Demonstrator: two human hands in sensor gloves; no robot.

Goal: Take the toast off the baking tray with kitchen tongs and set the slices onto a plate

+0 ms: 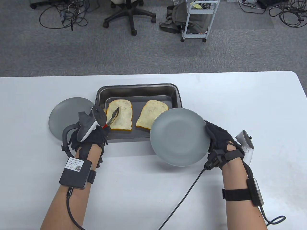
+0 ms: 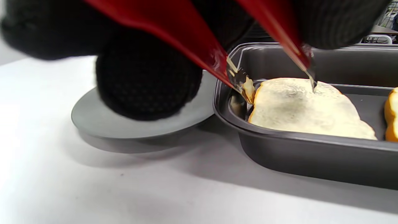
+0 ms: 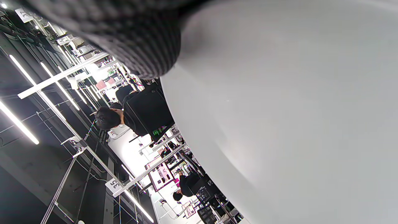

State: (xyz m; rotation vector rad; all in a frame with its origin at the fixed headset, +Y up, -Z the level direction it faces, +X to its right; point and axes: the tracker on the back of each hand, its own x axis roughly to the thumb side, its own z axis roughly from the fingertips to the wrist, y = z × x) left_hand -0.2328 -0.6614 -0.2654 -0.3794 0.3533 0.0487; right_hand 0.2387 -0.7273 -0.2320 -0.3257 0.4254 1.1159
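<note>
Both slices are in the baking tray [image 1: 176, 95], so nothing is plated yet. The left hand [image 1: 90, 137] grips the tongs [image 1: 112, 117], tips straddling the left toast [image 1: 122, 115]. The right hand [image 1: 219, 140] grips a lifted plate [image 1: 178, 136] beside the right toast [image 1: 150, 113]
</note>
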